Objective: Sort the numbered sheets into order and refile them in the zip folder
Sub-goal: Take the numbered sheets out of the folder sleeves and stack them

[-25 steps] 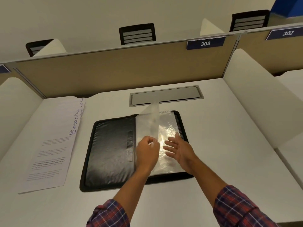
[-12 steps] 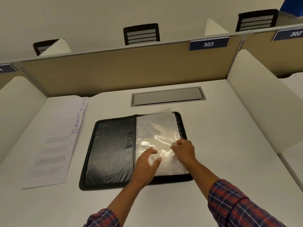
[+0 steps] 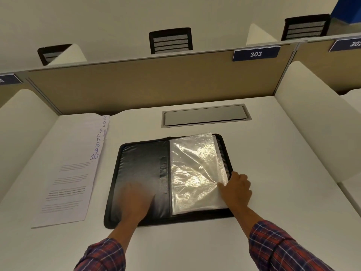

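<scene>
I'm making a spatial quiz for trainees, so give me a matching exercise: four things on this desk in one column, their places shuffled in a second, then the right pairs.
Things
1 numbered sheets
2 clear sleeves
3 left hand
4 grey hatch

Places
A on the zip folder's right half
B in the desk, beyond the folder
C on the desk, left of the folder
D over the folder's black left half

Pairs: 1-C, 2-A, 3-D, 4-B

A red-and-navy plaid cloth shirt (image 3: pixel 297 259) is worn; its left sleeve (image 3: pixel 101 255) and right sleeve (image 3: pixel 277 245) end mid-forearm, leaving the left hand (image 3: pixel 136 200) and right hand (image 3: pixel 237 190) bare.
</scene>
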`<act>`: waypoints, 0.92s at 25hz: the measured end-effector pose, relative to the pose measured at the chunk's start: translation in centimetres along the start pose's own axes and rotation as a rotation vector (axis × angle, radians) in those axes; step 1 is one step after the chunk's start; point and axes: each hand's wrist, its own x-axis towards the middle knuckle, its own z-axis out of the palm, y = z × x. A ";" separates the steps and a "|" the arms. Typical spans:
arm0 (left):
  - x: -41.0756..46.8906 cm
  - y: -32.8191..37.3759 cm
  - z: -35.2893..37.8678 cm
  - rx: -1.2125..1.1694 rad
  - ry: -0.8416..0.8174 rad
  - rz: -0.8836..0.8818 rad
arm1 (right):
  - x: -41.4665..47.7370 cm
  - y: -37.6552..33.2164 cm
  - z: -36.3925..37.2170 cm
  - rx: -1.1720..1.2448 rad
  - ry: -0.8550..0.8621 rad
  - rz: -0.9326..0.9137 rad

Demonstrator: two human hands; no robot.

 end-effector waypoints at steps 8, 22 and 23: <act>3.3 -3.2 -3.4 -0.275 0.063 -0.414 | 0.9 -2.1 -0.3 -0.001 -0.079 0.258; 2.1 -2.0 -6.5 -0.930 0.290 -0.429 | 2.6 2.9 -2.6 0.555 0.111 0.321; 1.7 -1.2 -6.5 -0.944 0.297 -0.416 | 2.4 3.5 -3.2 0.580 0.146 0.306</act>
